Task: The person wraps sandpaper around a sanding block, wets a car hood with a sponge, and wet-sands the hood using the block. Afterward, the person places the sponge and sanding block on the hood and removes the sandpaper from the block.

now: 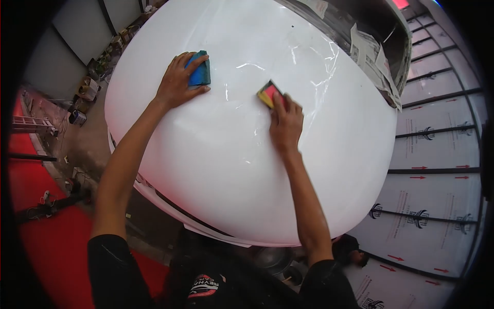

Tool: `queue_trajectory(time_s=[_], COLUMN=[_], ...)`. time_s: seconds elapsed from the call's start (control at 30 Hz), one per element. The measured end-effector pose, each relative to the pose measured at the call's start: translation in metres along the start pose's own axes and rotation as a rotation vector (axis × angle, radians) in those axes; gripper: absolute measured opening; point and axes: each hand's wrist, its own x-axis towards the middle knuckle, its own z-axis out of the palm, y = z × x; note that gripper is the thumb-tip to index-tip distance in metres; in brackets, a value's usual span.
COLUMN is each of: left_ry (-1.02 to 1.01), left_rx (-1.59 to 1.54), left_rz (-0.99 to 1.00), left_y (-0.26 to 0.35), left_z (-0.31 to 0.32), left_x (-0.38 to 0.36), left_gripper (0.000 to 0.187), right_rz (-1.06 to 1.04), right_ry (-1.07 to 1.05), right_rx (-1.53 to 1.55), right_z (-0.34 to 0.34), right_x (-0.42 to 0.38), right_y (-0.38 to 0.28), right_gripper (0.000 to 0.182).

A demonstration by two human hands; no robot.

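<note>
A broad white car hood (226, 149) fills the middle of the view, with wet, shiny streaks across it. On its upper left part, my left hand (177, 82) is closed around a blue sponge (197, 76) that has a dark green side. My right hand (287, 123) grips a pink and yellow sponge (267, 96) with a dark edge, resting on the hood right of the middle. That sponge looks slightly blurred. The fingertips of my right hand are partly hidden behind it.
Newspaper sheets (368, 64) lie along the windshield edge. Boxes and containers (87, 90) line the left wall, near a ladder (33, 123). Printed white panels (432, 206) stand on the right. Another person (350, 251) is low beside the car at the lower right.
</note>
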Motion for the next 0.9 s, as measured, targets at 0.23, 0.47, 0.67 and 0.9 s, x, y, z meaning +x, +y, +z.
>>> queue_trajectory(time_s=[0.23, 0.47, 0.67, 0.9], left_ry=[-0.021, -0.071, -0.089, -0.105], left_rx=[0.005, -0.073, -0.073, -0.060], left_rz=[-0.029, -0.039, -0.015, -0.002], left_y=[0.004, 0.002, -0.002, -0.003], left_z=[-0.003, -0.005, -0.004, -0.004], left_x=[-0.003, 0.004, 0.008, 0.012], left_gripper=[0.099, 0.098, 0.105, 0.107], right_rz=[0.034, 0.068, 0.188, 0.404], right_ry=[-0.173, -0.198, -0.162, -0.110], right_rx=[-0.036, 0.051, -0.031, -0.395], right_z=[-0.115, -0.053, 0.037, 0.133], right_x=[-0.285, -0.004, 0.213, 0.368], right_y=[-0.086, 0.044, 0.166, 0.248], right_gripper=[0.051, 0.065, 0.047, 0.048])
